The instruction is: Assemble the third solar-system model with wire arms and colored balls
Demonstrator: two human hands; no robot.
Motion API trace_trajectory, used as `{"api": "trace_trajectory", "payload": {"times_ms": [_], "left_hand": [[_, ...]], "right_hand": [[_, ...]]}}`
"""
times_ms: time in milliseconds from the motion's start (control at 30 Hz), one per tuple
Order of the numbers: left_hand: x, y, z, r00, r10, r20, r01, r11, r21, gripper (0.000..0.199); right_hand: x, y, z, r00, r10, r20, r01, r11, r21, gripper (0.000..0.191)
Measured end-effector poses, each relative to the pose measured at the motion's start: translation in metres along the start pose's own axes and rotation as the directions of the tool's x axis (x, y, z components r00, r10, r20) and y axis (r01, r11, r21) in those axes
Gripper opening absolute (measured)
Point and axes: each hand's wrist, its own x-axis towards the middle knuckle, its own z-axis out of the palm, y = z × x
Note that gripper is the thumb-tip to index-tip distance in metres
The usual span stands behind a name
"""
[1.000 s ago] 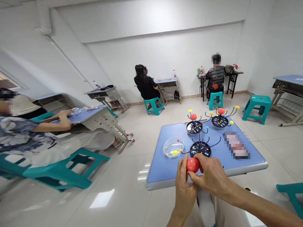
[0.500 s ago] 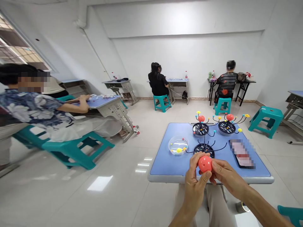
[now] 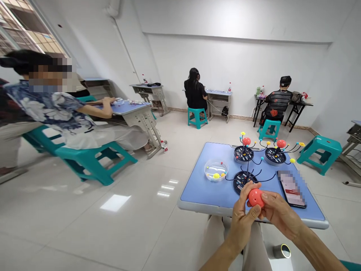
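Left hand [image 3: 242,222] and right hand [image 3: 279,214], each grip closed on one red ball [image 3: 255,198], over the blue table's [image 3: 197,195] near edge

The left hand [image 3: 242,222] and right hand [image 3: 278,212] are gripping a red ball [image 3: 256,198] over the near edge of a blue table [image 3: 194,201], with a black-based wire stand [image 3: 241,181] sitting just behind the ball, a clear plastic dish [image 3: 216,171] lying left of that stand and a phone [image 3: 291,188] lying right of it
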Motion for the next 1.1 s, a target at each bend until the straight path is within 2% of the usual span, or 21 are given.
{"api": "trace_trajectory", "payload": {"times_ms": [167,267,367,467,533,633,867,967,1100], "left_hand": [[0.002,-0.005,0.001,1.0,0.002,0.003,-0.003,0.986,0.166,0.052],[0.002,-0.009,0.003,1.0,-0.013,-0.001,0.013,0.98,0.199,0.057],[0.002,-0.013,0.002,0.993,0.0,-0.118,0.024,0.98,0.199,0.059],[0.001,-0.015,-0.002,0.952,0.077,-0.296,-0.005,0.972,0.236,0.033],[0.002,-0.017,-0.006,0.926,0.126,-0.357,-0.028,0.964,0.266,0.023],[0.005,-0.022,-0.014,0.927,0.153,-0.344,-0.043,0.951,0.307,0.023],[0.027,-0.04,-0.019,0.95,0.211,-0.23,-0.093,0.894,0.438,0.029],[0.039,-0.047,-0.018,0.95,0.2,-0.238,-0.072,0.887,0.457,0.031],[0.055,-0.052,-0.018,0.951,0.166,-0.26,-0.026,0.883,0.468,0.032]], "right_hand": [[0.002,0.003,-0.002,0.994,-0.029,-0.103,0.024,0.998,-0.056,0.028],[0.005,0.001,-0.007,0.985,-0.045,-0.164,0.025,0.993,-0.118,0.03],[0.015,-0.01,-0.018,0.966,-0.128,-0.223,0.063,0.958,-0.279,0.035],[0.031,-0.026,-0.03,0.93,-0.245,-0.273,0.06,0.835,-0.547,0.042],[0.042,-0.035,-0.035,0.922,-0.269,-0.278,0.013,0.741,-0.671,0.046],[0.053,-0.042,-0.035,0.937,-0.249,-0.246,-0.017,0.668,-0.744,0.047],[0.062,-0.041,-0.036,0.947,-0.215,-0.239,-0.063,0.606,-0.793,0.046],[0.064,-0.04,-0.036,0.936,-0.242,-0.256,-0.071,0.582,-0.81,0.045],[0.07,-0.042,-0.03,0.927,-0.264,-0.265,-0.1,0.508,-0.855,0.043]]}}
